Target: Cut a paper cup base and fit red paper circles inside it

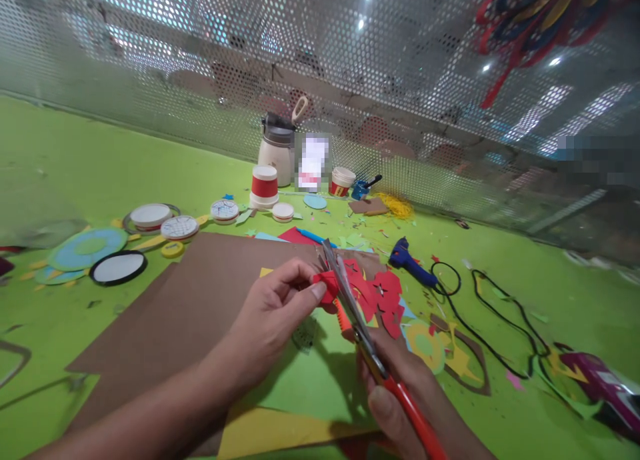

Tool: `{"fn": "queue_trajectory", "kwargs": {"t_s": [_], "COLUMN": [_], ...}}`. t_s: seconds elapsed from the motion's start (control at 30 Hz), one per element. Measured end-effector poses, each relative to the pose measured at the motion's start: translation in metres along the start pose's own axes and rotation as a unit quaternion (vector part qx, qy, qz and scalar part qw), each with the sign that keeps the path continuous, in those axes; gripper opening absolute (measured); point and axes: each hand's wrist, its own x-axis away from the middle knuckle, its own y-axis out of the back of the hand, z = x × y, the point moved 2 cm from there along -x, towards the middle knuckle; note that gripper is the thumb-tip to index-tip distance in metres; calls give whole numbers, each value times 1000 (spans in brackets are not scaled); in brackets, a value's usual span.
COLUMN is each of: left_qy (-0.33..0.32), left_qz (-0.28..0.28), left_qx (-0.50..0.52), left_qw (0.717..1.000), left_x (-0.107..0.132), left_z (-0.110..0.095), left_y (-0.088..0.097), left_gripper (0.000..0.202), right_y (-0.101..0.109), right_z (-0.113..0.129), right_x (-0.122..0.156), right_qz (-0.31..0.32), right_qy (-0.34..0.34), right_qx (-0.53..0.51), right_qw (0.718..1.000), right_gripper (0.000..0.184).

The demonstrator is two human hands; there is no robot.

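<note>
My left hand (pixel 273 313) pinches a small piece of red paper (pixel 327 285) between thumb and fingers, above a brown cardboard sheet (pixel 200 293). My right hand (pixel 400 393) grips red-handled scissors (pixel 360 327), whose metal blades point up and away and meet the red piece. Several cut red paper shapes (pixel 383 297) lie on the green table just beyond the blades.
A blue glue gun (pixel 407 260) with a black cord (pixel 480 313) lies to the right. Round lids and paper discs (pixel 120 247) sit at the left. Cups (pixel 264 187), a white jug (pixel 277 147) and yellow shreds (pixel 397 207) stand by the perforated metal wall (pixel 350 80). Yellow paper (pixel 270 430) lies near me.
</note>
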Motion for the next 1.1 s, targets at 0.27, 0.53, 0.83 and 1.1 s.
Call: {"fn": "queue_trajectory", "kwargs": {"t_s": [0.27, 0.53, 0.83, 1.1], "left_qy": [-17, -16, -22, -14], "left_qz": [13, 23, 20, 17], "left_qx": [-26, -41, -47, -49], "left_qw": [999, 999, 998, 999], "left_x": [-3, -1, -1, 0], "left_z": [-1, -2, 0, -4], "left_y": [1, 0, 2, 0], "left_gripper": [16, 17, 17, 16], "right_y": [2, 1, -1, 0], "right_z": [3, 0, -8, -5], "right_x": [2, 2, 0, 0], "right_qz": [11, -8, -3, 4], "right_qy": [2, 10, 14, 19], "right_qx": [12, 5, 32, 1], "right_qw": [1000, 1000, 999, 1000], "right_gripper": [66, 63, 71, 68]}}
